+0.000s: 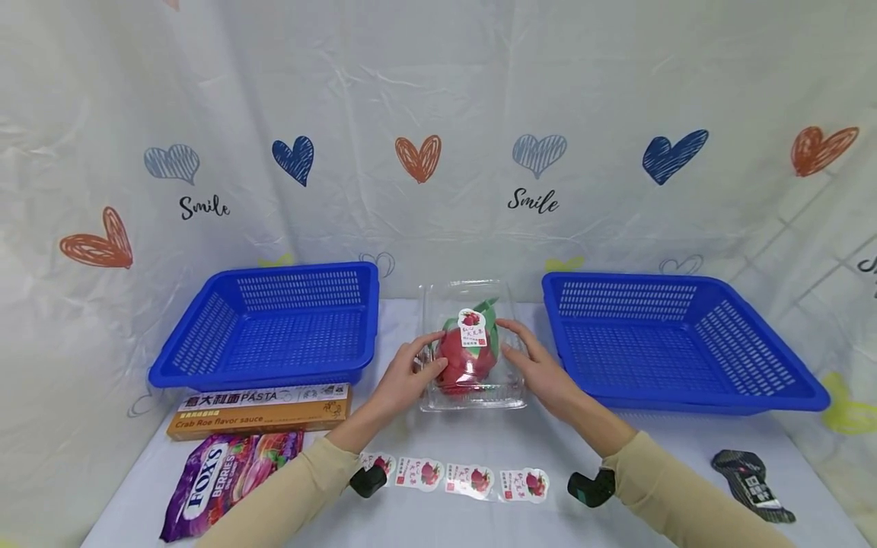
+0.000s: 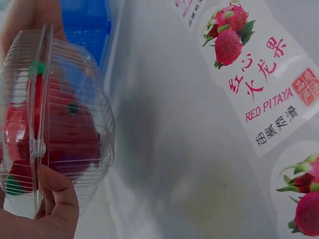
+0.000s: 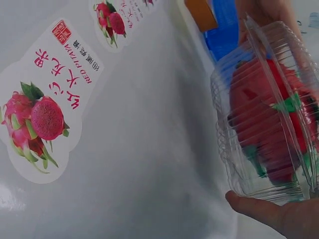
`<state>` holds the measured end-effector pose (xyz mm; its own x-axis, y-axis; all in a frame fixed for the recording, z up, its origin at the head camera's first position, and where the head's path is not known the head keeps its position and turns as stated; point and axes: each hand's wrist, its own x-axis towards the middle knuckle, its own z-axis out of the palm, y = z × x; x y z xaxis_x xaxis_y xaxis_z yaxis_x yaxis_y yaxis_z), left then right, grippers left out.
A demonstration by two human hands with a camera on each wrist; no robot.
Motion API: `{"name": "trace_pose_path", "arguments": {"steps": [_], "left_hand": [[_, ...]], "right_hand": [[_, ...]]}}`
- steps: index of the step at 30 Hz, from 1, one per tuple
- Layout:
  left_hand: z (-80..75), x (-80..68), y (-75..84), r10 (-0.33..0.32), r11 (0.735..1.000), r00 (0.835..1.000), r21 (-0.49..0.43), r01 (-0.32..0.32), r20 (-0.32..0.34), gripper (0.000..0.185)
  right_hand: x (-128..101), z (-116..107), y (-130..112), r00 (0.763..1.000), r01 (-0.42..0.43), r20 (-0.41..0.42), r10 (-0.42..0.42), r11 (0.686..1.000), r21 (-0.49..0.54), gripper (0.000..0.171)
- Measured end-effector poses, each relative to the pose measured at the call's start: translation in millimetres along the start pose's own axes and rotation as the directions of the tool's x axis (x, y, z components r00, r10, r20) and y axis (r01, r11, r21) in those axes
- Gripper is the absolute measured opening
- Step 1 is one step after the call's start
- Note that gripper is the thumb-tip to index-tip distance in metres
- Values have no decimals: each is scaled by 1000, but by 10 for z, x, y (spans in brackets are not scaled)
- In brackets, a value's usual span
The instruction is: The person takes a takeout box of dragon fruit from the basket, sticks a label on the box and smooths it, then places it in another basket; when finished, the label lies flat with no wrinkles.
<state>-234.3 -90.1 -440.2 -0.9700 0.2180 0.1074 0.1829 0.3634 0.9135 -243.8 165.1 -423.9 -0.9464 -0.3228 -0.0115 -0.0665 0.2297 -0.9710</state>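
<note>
A clear plastic clamshell box (image 1: 473, 342) with a red dragon fruit inside sits between the two blue baskets, a white fruit label on its lid. My left hand (image 1: 428, 361) grips its left side, and my right hand (image 1: 517, 346) grips its right side. In the left wrist view my thumb (image 2: 57, 206) presses on the ribbed box (image 2: 65, 124). The right wrist view shows my thumb (image 3: 264, 209) under the box (image 3: 269, 119). I cannot tell whether the box rests on the table or is just off it.
A strip of dragon fruit stickers (image 1: 455, 478) lies near the front edge. Empty blue baskets stand at the left (image 1: 260, 377) and right (image 1: 685, 402). A pasta box (image 1: 260, 411) and a Fox's candy bag (image 1: 226, 472) lie front left, and a dark device (image 1: 750, 472) front right.
</note>
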Motion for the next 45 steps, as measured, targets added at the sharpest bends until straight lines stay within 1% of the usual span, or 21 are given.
{"name": "trace_pose_path", "arguments": {"steps": [5, 10, 13, 16, 19, 23, 30, 37, 41, 45], "left_hand": [[-11, 9, 123, 21, 999, 1000, 25, -20, -11, 47], [-11, 29, 302, 60, 997, 998, 51, -60, -7, 48], [-2, 29, 398, 52, 998, 999, 32, -52, 9, 49], [8, 23, 475, 40, 999, 998, -3, -40, 39, 50], [17, 22, 525, 36, 999, 997, -34, -33, 67, 51], [26, 25, 567, 56, 996, 995, -69, -51, 86, 50], [68, 34, 595, 87, 988, 991, -137, -73, 100, 48], [105, 47, 632, 113, 979, 988, -183, -92, 109, 46], [117, 52, 656, 142, 965, 984, -235, -114, 106, 45], [146, 65, 677, 155, 956, 982, -268, -122, 107, 46]], "right_hand": [[-52, -42, -126, 999, 21, -46, -22, 999, -32, 53], [-93, -134, -266, 997, 24, -79, -24, 1000, -2, 53], [-111, -202, -342, 996, 43, -81, -44, 999, -20, 54], [-140, -268, -395, 995, 56, -78, -58, 998, -35, 55], [-171, -315, -427, 996, 50, -74, -51, 999, -18, 56], [-213, -358, -465, 997, 35, -75, -33, 999, 21, 57], [-289, -442, -522, 998, 37, -50, -33, 997, 69, 57], [-363, -524, -577, 998, 43, -53, -40, 997, 66, 57], [-404, -574, -612, 998, 40, -55, -37, 998, 50, 57], [-437, -613, -627, 997, 35, -64, -32, 998, 55, 57]]}}
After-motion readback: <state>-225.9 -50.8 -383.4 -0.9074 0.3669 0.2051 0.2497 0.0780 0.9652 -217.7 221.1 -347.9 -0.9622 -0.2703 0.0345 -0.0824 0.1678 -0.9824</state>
